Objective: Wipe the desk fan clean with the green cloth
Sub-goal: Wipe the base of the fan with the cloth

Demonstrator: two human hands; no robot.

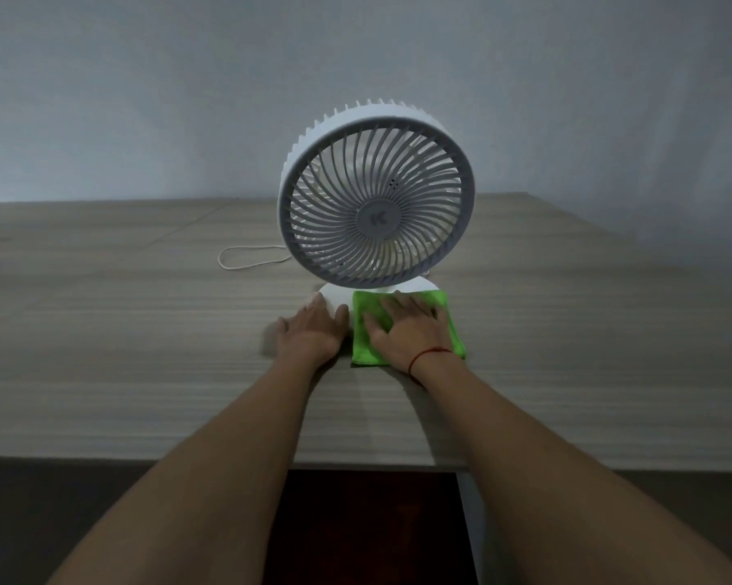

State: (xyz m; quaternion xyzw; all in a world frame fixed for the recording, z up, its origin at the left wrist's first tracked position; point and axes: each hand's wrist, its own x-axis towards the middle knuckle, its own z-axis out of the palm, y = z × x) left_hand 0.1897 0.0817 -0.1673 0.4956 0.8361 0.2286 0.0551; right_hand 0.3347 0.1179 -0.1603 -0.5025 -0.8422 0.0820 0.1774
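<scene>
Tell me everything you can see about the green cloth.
The green cloth is bright green, seemingly soft microfibre, folded into a rough square. It lies flat on the wooden table, its far edge apparently over the front of the desk fan's white base. The right hand presses on it palm down, fingers spread and straight, covering its middle.

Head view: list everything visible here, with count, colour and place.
desk fan: one, white with grey grille, upright at mid-desk, facing the camera.
green cloth: one, bright green, folded, over the right front of the base and the desk.
cord: one, white, looped on the desk left of the fan.
desk: one, pale wood grain, against a grey wall.
bracelet: one, red string, right wrist.
left hand: one, fingers straight, resting on the base's left side.
right hand: one, flat on the green cloth.
</scene>
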